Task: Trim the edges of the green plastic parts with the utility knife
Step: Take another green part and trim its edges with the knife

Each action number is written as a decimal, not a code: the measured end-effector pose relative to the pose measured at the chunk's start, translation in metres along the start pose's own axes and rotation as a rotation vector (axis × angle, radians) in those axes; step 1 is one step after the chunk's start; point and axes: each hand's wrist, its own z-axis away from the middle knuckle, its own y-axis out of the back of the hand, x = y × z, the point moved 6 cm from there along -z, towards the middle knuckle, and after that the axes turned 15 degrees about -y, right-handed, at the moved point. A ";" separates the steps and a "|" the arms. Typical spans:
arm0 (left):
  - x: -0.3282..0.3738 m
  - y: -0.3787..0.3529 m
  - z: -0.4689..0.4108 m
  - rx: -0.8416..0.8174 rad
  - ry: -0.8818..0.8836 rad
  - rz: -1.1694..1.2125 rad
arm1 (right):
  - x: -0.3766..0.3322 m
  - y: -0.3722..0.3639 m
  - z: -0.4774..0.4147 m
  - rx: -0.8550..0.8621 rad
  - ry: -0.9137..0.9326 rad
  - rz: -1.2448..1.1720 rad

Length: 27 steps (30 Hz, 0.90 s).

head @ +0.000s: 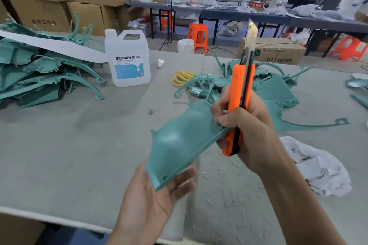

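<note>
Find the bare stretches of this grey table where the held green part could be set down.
Widest bare patch: table left of the left hand, bordered by the left pile, the jug and the near edge. Crowded: the right pile behind the utility knife and the white rag beside the right hand.

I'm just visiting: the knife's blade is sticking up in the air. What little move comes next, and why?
Probably tip the orange utility knife down so its blade meets the edge of the green plastic part. The right hand grips the knife blade-up, clear of the part, which rests on the left hand, so nothing is being trimmed yet.
</note>
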 end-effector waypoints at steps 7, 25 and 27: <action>0.020 -0.008 0.003 -0.051 0.035 -0.181 | 0.030 0.001 -0.001 -0.031 -0.165 0.115; 0.044 0.036 -0.047 0.337 -0.545 -0.896 | 0.128 -0.014 0.061 0.132 -0.160 1.033; 0.044 0.035 -0.046 0.355 -0.550 -0.894 | 0.127 -0.015 0.062 0.130 -0.145 1.052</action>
